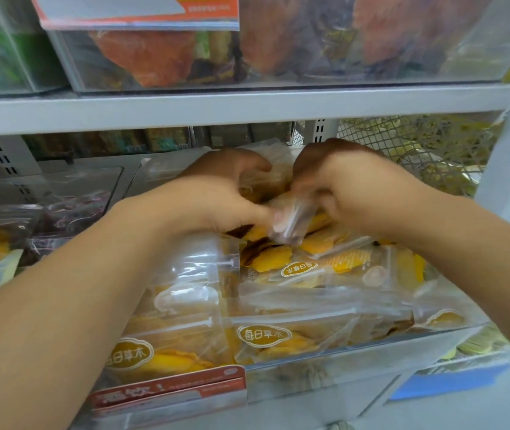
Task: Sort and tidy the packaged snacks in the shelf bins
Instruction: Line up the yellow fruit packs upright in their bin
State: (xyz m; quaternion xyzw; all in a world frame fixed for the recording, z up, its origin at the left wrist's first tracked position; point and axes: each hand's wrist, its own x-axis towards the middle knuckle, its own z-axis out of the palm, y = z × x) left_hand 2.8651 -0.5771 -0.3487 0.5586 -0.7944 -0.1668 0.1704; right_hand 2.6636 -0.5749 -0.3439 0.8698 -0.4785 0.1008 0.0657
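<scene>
- Along the bottom edge of the frame, a red price label (170, 391) is clipped to the front wall of a clear bin (371, 339) that fills the lower centre.
- Just behind that wall, packets of yellow dried fruit (260, 336) lie flat and overlapping, their oval logos pointing different ways; one logo higher up reads upside down.
- Both forearms come in from the lower corners and meet over the back half of this bin.
- At centre frame, the left hand (216, 200) has its fingers curled, the thumb pressing on the near end of a small clear packet (288, 221); its other fingers seem to reach round a packet further back, though blur hides the detail.
- Beside it and touching the same packet, the right hand (353, 187) curls its fingers down over the far end, so both hands grip this one packet between them.
- The packet's long axis runs from lower left up toward upper right, tilted off the flat pile below. Neither hand is clearly nearer; I judge squaring it with the stack to be the step in hand.
- At left of frame, a neighbouring bin (46, 193) holds dark purple packets.
- Across the upper frame, a grey shelf edge (247, 107) carries more clear bins with reddish snacks.
</scene>
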